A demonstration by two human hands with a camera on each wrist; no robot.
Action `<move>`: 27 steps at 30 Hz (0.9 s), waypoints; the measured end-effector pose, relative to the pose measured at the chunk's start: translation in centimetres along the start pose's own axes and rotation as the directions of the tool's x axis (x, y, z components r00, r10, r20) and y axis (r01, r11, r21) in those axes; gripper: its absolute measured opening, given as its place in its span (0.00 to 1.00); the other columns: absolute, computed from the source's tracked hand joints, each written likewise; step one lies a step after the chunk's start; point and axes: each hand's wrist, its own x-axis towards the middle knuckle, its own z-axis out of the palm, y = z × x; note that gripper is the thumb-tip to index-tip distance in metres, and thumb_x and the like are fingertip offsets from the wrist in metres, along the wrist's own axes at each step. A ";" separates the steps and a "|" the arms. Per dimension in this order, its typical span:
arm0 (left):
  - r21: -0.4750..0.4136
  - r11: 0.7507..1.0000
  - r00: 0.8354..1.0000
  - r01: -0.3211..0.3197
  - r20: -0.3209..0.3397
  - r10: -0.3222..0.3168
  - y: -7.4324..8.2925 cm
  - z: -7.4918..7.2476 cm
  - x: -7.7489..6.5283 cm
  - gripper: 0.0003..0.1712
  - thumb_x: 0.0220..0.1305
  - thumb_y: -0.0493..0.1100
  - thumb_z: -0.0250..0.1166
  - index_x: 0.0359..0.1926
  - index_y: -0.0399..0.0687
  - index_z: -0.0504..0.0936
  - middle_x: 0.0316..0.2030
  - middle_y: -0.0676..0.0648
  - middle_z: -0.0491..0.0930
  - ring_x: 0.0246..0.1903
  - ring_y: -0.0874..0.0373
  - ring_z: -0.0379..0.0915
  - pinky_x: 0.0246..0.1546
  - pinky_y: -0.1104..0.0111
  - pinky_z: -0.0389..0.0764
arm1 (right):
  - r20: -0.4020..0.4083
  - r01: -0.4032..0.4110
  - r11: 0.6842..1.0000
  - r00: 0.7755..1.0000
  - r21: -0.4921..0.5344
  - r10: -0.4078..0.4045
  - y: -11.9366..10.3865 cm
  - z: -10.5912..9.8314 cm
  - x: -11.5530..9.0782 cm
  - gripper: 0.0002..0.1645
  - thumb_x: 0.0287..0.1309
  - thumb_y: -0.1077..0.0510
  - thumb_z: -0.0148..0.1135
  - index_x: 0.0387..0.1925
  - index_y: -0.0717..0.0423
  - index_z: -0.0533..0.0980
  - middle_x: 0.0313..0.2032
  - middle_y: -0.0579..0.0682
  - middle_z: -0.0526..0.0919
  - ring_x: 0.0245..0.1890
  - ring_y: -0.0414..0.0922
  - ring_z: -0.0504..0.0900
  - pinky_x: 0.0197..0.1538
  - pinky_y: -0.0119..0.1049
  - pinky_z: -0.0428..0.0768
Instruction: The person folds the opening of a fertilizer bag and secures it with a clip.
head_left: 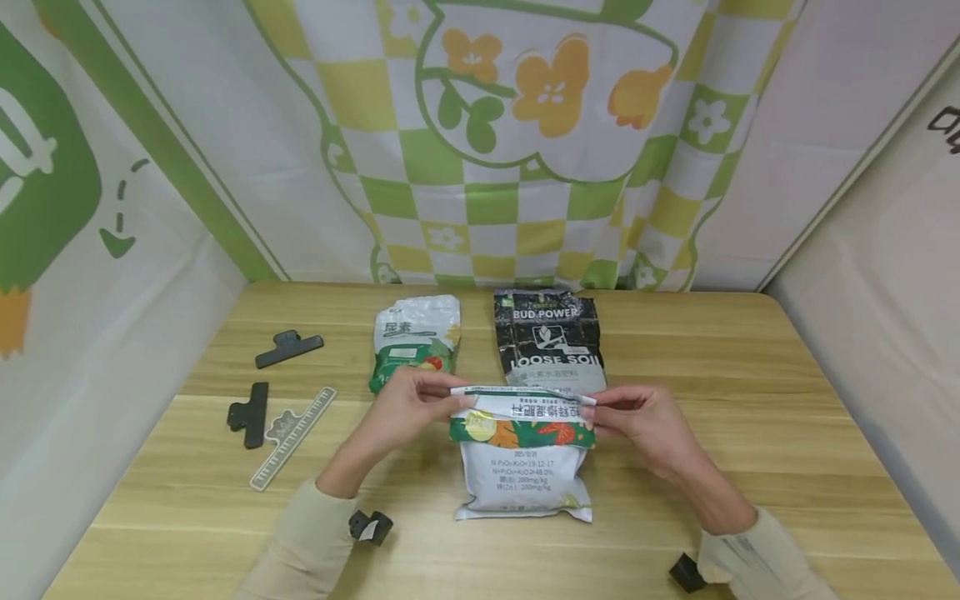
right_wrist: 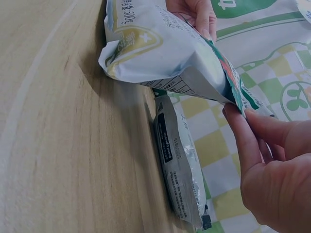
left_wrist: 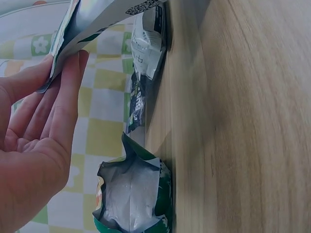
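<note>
A white fertilizer bag [head_left: 521, 479] is in front of me in the head view, its green printed top folded over toward me. My left hand [head_left: 408, 408] pinches the left end of the fold between thumb and fingers. At the opposite end, my right hand [head_left: 645, 425] pinches the fold the same way. Seen from the left wrist, the thumb of my left hand [left_wrist: 39, 131] presses on one side of the bag's edge [left_wrist: 92, 29], fingers on the other. In the right wrist view, my right hand [right_wrist: 272, 155] grips a corner of the bag [right_wrist: 160, 48].
Behind the held bag lie a black and grey loose-soil bag [head_left: 551, 333] and a white and green bag [head_left: 416, 333], whose open mouth [left_wrist: 130, 194] faces the left wrist camera. To the left are two black clips [head_left: 288, 348] and a clear ruler-shaped clip [head_left: 292, 437]. A patterned curtain [head_left: 517, 200] hangs behind the table.
</note>
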 end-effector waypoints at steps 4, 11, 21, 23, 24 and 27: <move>-0.003 1.000 1.000 0.007 0.001 -0.007 -0.1 -0.2 0.1 0.18 0.64 0.46 0.77 0.53 0.46 0.90 0.45 0.42 0.91 0.41 0.54 0.90 0.46 0.55 0.91 | -0.015 -0.026 0.999 1.000 0.023 0.027 0.1 0.0 0.1 0.10 0.59 0.73 0.71 0.39 0.58 0.90 0.35 0.44 0.92 0.36 0.40 0.92 0.45 0.35 0.90; 0.018 1.000 1.000 0.014 -0.013 -0.014 0.0 -0.4 -0.1 0.19 0.63 0.49 0.77 0.53 0.48 0.90 0.45 0.44 0.91 0.42 0.55 0.89 0.47 0.63 0.89 | -0.004 -0.036 0.999 0.999 0.031 0.036 0.2 -0.1 0.2 0.11 0.61 0.73 0.69 0.38 0.57 0.89 0.36 0.44 0.92 0.37 0.40 0.92 0.46 0.34 0.90; 0.029 0.999 0.999 0.027 -0.027 -0.026 0.1 -0.8 -0.3 0.19 0.62 0.50 0.78 0.51 0.46 0.90 0.44 0.44 0.91 0.43 0.55 0.89 0.48 0.63 0.89 | -0.015 -0.031 0.999 0.999 0.020 0.032 0.4 0.0 0.2 0.13 0.59 0.74 0.70 0.36 0.54 0.89 0.35 0.43 0.92 0.37 0.40 0.92 0.46 0.34 0.90; 0.039 0.999 0.999 0.027 -0.032 -0.025 0.1 -0.9 -0.4 0.18 0.63 0.49 0.78 0.51 0.46 0.90 0.44 0.44 0.91 0.42 0.56 0.89 0.48 0.63 0.88 | -0.025 -0.037 0.999 0.999 0.012 0.037 0.4 0.1 0.2 0.12 0.59 0.73 0.70 0.37 0.55 0.89 0.35 0.43 0.92 0.37 0.40 0.92 0.46 0.35 0.90; 0.041 0.999 0.999 0.027 -0.033 -0.026 0.1 -0.9 -0.4 0.18 0.63 0.49 0.77 0.51 0.46 0.90 0.44 0.44 0.91 0.42 0.56 0.89 0.48 0.63 0.88 | -0.031 -0.042 0.999 0.999 0.007 0.043 0.4 0.1 0.2 0.11 0.59 0.73 0.71 0.38 0.56 0.89 0.36 0.43 0.92 0.37 0.40 0.92 0.46 0.35 0.90; 0.046 0.999 1.000 0.019 -0.025 -0.018 0.1 -0.9 -0.5 0.18 0.64 0.49 0.77 0.51 0.45 0.90 0.43 0.44 0.91 0.41 0.57 0.89 0.47 0.64 0.88 | -0.048 -0.054 0.999 0.997 -0.007 0.053 0.5 0.1 0.3 0.10 0.59 0.72 0.71 0.40 0.59 0.89 0.36 0.44 0.92 0.37 0.41 0.92 0.46 0.35 0.90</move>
